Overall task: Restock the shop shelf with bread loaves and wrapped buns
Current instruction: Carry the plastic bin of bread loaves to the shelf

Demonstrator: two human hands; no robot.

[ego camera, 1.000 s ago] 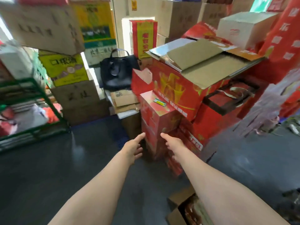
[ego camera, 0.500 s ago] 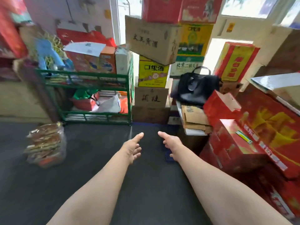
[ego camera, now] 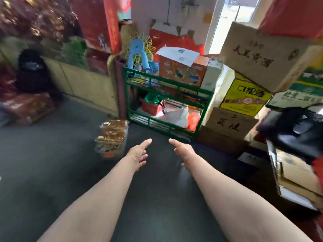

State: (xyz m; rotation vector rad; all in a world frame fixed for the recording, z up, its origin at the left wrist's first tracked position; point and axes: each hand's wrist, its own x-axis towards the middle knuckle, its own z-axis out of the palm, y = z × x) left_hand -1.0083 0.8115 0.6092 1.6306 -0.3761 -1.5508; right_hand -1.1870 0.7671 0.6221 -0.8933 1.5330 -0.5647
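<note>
Dark shop floor (ego camera: 52, 172) stretches under you, stock cartons crowding its edges, and the clear bag of wrapped buns (ego camera: 111, 137) stands on it just beside the green shelf rack (ego camera: 167, 81), probably parked there for loading. Your left hand (ego camera: 138, 154) and right hand (ego camera: 183, 151) reach forward side by side, apart, fingers loose, holding nothing; the rack's upper tier carries printed boxes, its lower tier bags.

— Can you read any words on those boxes?

— Yes. The yellow box (ego camera: 244, 96) says 口粮酒 in big black letters.

— And the brown box on top of it (ego camera: 262, 55)?

— It has black Chinese writing too, but it is too blurry for me to read.

— The brown box at the bottom (ego camera: 229, 122)?

— Two black signs, also blurry. The white paper (ego camera: 180, 55) has print too small to read.
</note>
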